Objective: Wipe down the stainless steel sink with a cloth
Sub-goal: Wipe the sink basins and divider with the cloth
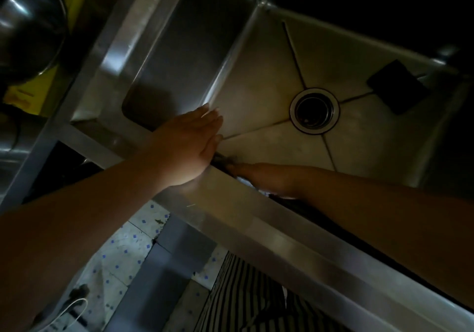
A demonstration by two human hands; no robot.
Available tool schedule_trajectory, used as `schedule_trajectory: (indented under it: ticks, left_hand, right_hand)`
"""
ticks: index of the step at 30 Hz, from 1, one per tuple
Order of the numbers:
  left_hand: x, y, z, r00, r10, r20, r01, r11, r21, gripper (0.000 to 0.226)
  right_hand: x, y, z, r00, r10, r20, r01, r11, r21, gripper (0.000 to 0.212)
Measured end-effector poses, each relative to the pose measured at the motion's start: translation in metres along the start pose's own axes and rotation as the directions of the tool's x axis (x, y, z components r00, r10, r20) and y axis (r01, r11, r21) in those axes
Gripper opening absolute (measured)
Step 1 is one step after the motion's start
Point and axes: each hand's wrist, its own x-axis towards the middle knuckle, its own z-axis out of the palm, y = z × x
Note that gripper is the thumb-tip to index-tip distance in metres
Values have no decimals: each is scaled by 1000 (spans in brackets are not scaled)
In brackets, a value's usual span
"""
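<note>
The fingers of the left hand (189, 141) are straight and together, lying flat over the front corner of the sink (256, 82). The right hand (259, 177) reaches below the front rim against the inner front wall; its fingers are mostly hidden, so I cannot tell their grip. A dark bit of cloth (223, 161) shows beside them. The sink floor around the drain (314, 111) looks dull and streaked, so I judge much wiping remains.
</note>
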Motion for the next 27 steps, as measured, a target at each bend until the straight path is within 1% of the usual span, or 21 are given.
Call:
schedule_trajectory:
  ticks: [1, 2, 5, 6, 7, 10, 12, 15, 16, 19, 21, 23, 25, 27]
  left_hand:
    - [-1, 1, -1, 1000, -3, 9, 3, 1000, -2, 64]
    - [-2, 2, -2, 1000, -5, 10, 5, 1000, -2, 64]
    - [-2, 3, -3, 1000, -2, -13, 2, 1000, 1, 62]
    - [-2, 4, -4, 1000, -2, -12, 2, 1000, -4, 61]
    - [-2, 4, -4, 1000, 1, -12, -1, 1000, -8, 60]
    - [-2, 3, -4, 1000, 0, -29, -1, 1000, -17, 56]
    - [-2, 2, -3, 1000, -9, -26, 9, 1000, -13, 53]
    - [-2, 2, -2, 1000, -8, -4, 8, 1000, -13, 46]
    - [-2, 3, -2, 1000, -4, -7, 4, 1000, -8, 45]
    - [-3, 3, -4, 1000, 21, -15, -21, 999, 28, 43]
    - [-2, 3, -5, 1000, 25, 9, -25, 999, 40, 44]
    - [-1, 5, -7, 999, 24, 44, -25, 999, 40, 45]
    - [-3, 11, -6, 998, 19, 52, -20, 1000, 11, 46]
    - [-6, 23, -4, 1000, 16, 26, -15, 999, -40, 48]
  right_hand:
    - [-2, -3, 2, 999, 54, 0, -54, 998, 27, 50]
    - [3, 8, 0, 997, 66, -30, -66, 998, -23, 50]
    - [-8, 28, -8, 984, 180, 2, -179, 981, -75, 64]
    - [-11, 38, -10, 980, 200, -10, -200, 977, -74, 64]
    - [-14, 45, -12, 976, 219, 6, -218, 973, -76, 65]
    - [-26, 43, -13, 980, 196, -28, -198, 977, -75, 68]
    - [-26, 36, -12, 989, 136, -65, -138, 990, -21, 60]
    - [-11, 21, -6, 996, 87, -11, -87, 996, -9, 60]
    - [-5, 16, -3, 996, 91, -2, -91, 996, -19, 62]
    - [8, 21, -3, 987, 151, -58, -154, 986, -62, 60]
    - [3, 35, -6, 978, 180, -105, -192, 974, -119, 57]
    - [-9, 51, -11, 961, 244, -130, -262, 955, -143, 63]
    - [-24, 61, -15, 952, 296, -79, -304, 944, -124, 63]
    - [-36, 65, -20, 959, 277, -61, -280, 959, -45, 54]
